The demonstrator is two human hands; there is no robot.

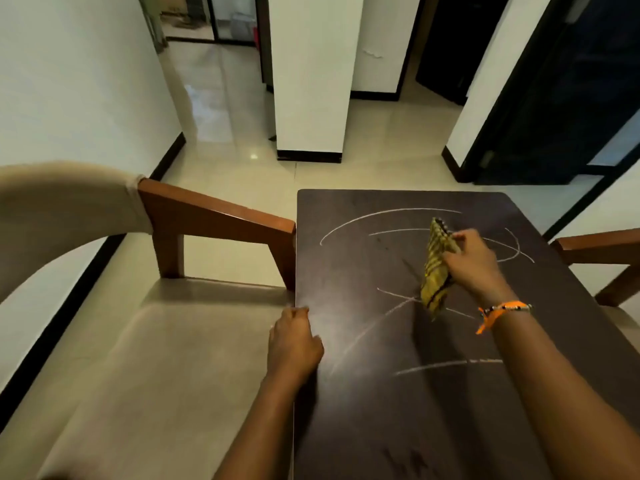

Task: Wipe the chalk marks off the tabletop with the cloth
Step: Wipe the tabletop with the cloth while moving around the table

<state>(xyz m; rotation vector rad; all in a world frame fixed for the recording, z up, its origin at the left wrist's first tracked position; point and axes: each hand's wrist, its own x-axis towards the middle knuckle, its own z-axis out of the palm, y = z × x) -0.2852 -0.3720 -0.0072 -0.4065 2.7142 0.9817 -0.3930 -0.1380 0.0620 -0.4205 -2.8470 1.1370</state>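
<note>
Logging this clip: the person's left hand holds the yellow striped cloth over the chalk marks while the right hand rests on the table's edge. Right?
Not quite: the hands are swapped. In the head view the right hand holds the yellow striped cloth over the chalk marks, while the left hand rests on the table's edge.

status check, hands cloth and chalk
Right hand shut on cloth, above tabletop. Left hand at table edge. Chalk marks remain. Nothing blocking.

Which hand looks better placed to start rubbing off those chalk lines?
The right hand: it holds the cloth over the chalk marks. The left hand grips the tabletop edge, empty.
</note>
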